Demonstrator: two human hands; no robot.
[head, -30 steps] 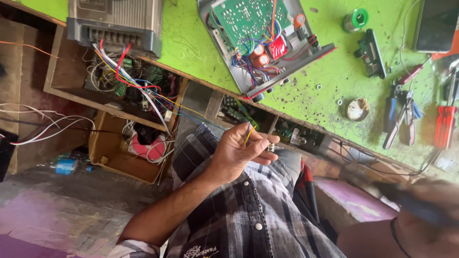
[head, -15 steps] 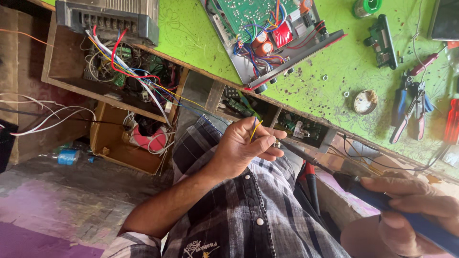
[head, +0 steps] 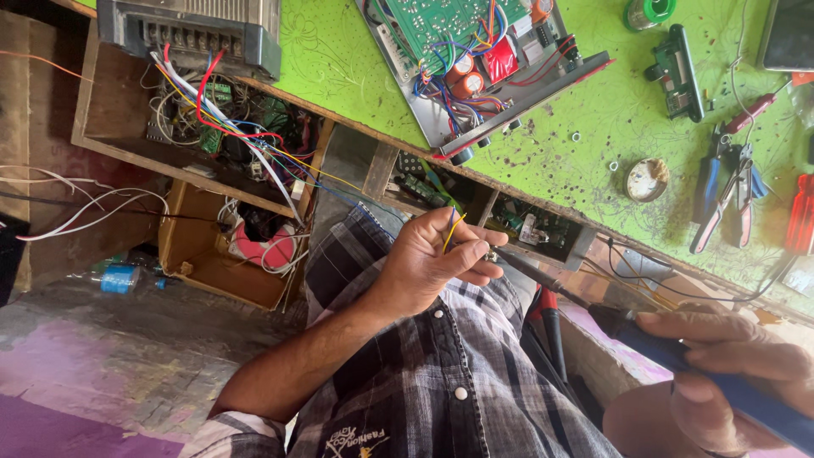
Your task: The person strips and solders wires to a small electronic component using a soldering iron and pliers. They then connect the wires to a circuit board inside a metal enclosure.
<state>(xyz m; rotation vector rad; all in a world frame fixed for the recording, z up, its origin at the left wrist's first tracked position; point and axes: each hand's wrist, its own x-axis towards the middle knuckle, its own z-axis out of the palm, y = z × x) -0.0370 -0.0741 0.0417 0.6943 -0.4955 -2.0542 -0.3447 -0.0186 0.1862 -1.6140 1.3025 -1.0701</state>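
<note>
The left hand (head: 432,259) is raised over a checked shirt (head: 424,382), its fingers (head: 475,254) pinching a thin yellow wire (head: 454,231) together with a small metal part at their tips. The right hand (head: 721,373), low at the right edge, has its fingers wrapped tight around the blue handle of a soldering iron (head: 593,309), whose dark shaft slants up so that its tip meets the part the left hand holds, just beside the yellow wire. Behind them runs a green table (head: 356,76) carrying an opened box with a green circuit board (head: 475,51), a small round tin (head: 646,180), blue-handled pliers (head: 721,191) and a spool of solder (head: 649,12). Wooden shelves (head: 212,170) under the table are crowded with tangled wires.
</note>
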